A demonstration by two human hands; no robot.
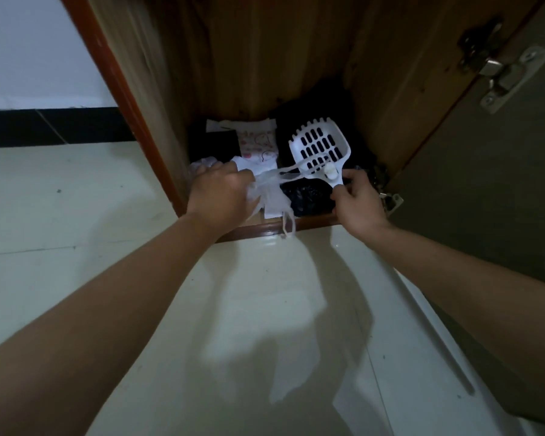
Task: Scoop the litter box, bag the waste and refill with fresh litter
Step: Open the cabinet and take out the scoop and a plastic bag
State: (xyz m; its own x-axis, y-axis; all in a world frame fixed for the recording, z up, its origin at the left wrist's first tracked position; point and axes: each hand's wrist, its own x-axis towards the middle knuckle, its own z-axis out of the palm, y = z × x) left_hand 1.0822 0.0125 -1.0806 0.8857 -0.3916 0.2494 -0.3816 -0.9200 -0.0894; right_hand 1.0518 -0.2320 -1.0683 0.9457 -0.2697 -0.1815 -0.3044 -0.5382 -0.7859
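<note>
Down on the cabinet (265, 229) floor, black bags (309, 196) and printed packets (257, 143) crowd the back, with the door (469, 190) open at right. Right hand (357, 199) pinches the scoop (320, 146) handle, head raised over the black bags. Left hand (217, 193) clutches a clear bag (272, 198), whose strap stretches across the scoop's neck.

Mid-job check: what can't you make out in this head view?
1. Left hand fingertips: hidden under the hand itself, in the clear bag.
2. Scoop handle end: covered by the right hand.
3. Dark heap behind the scoop: too dim to identify.
4. Litter box, fresh litter: outside the head view.
</note>
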